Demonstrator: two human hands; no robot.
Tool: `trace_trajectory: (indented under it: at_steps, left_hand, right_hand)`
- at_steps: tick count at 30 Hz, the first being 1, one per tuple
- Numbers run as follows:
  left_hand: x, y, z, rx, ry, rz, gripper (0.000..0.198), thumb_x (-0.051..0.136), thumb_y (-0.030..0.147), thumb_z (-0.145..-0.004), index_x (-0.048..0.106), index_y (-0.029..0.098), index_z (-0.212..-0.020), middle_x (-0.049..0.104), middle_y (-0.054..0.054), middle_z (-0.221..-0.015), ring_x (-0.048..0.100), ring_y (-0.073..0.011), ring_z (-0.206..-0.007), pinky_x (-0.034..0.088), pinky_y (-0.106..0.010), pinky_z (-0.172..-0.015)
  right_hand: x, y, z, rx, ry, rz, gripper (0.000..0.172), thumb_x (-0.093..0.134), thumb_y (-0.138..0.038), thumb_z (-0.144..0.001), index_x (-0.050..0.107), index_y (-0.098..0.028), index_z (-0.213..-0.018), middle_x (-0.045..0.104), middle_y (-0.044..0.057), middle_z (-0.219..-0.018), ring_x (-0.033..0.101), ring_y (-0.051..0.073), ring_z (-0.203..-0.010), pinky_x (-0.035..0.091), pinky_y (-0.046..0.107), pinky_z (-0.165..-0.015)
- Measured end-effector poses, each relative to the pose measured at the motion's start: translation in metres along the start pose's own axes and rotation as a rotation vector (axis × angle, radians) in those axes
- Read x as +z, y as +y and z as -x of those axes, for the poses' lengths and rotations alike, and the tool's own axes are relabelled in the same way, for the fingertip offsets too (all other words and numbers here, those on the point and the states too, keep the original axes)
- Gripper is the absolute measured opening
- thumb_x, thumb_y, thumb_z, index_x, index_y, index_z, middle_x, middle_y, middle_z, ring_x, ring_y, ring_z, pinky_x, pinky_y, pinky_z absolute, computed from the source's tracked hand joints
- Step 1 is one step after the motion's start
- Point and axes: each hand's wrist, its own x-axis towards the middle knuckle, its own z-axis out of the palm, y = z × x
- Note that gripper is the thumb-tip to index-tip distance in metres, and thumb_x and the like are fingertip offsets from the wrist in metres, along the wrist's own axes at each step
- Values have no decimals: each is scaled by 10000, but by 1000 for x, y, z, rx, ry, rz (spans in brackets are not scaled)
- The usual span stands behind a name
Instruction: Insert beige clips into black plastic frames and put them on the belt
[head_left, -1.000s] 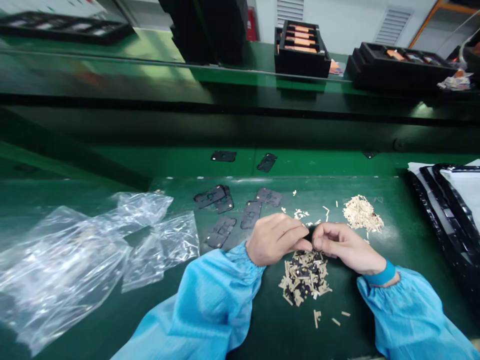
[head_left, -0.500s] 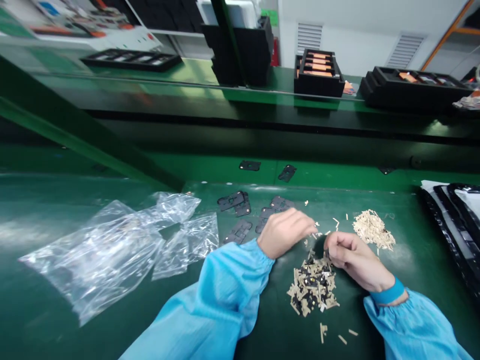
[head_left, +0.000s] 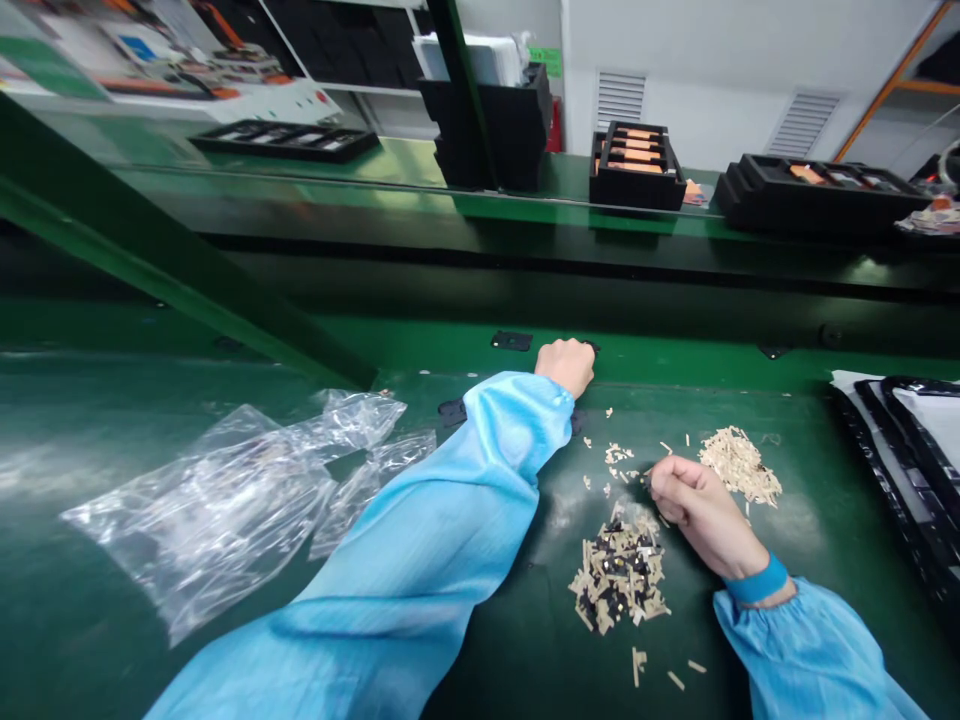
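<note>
My left hand (head_left: 568, 366) reaches to the back of the bench, over a flat black plate (head_left: 593, 346) whose edge shows beside the knuckles. Its fingertips are hidden, so I cannot tell whether it grips the plate. My right hand (head_left: 686, 495) is closed in a pinch, with a small dark piece (head_left: 648, 482) just showing at the fingertips. Below it lies a pile of small tan and black parts (head_left: 621, 575). Little cream bits (head_left: 616, 455) lie scattered beyond that pile. A heap of cream strips (head_left: 741, 465) sits to the right of them.
Clear plastic bags (head_left: 217, 510) lie on the left. Another black plate (head_left: 511, 341) rests at the back, and one (head_left: 452, 411) peeks out behind my left sleeve. Black-edged packs (head_left: 911, 450) lie on the right. A slanted green post (head_left: 187, 270) rises at left; black trays (head_left: 637, 180) stand on the shelf.
My left hand has moved from near my right hand up and back to the black plate at the rear. My right hand stays pinched in about the same place.
</note>
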Motion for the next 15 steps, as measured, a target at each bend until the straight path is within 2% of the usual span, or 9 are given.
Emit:
trace_trajectory:
  at_steps: [3, 10, 13, 15]
  left_hand:
    - [0, 3, 0, -16, -10, 25, 229, 570, 158, -929, 772, 97, -1017, 735, -229, -1037, 695, -349, -1059, 501, -408, -869]
    - [-10, 10, -6, -62, 32, 143, 187, 583, 68, -894, 759, 102, -946, 737, -225, -1025, 697, -319, -1072, 488, -378, -904]
    - [-15, 6, 5, -43, 62, 219, 217, 543, 195, -957, 748, 124, -957, 746, -195, -1013, 709, -306, -1040, 505, -359, -863]
    - [-12, 4, 22, 8, 49, 312, 262, 534, 328, -981, 737, 169, -937, 758, -115, -930, 729, -256, -937, 518, -316, -803]
  right_hand:
    - [1, 0, 0, -14, 20, 1, 258, 835, -368, -732, 667, -173, -707, 462, -59, -571, 236, 67, -495, 125, 276, -495]
    - [-1, 3, -2, -58, 60, 43, 234, 820, -353, -732, 668, -176, -726, 491, -50, -614, 247, 66, -501, 119, 270, -499]
    - [0, 5, -3, -98, 111, 91, 259, 826, -379, -723, 660, -179, -731, 489, -53, -606, 270, 74, -512, 154, 260, -500]
    - [1, 6, -3, -122, 134, 129, 295, 828, -419, -721, 653, -181, -729, 483, -55, -591, 285, 81, -519, 182, 255, -501]
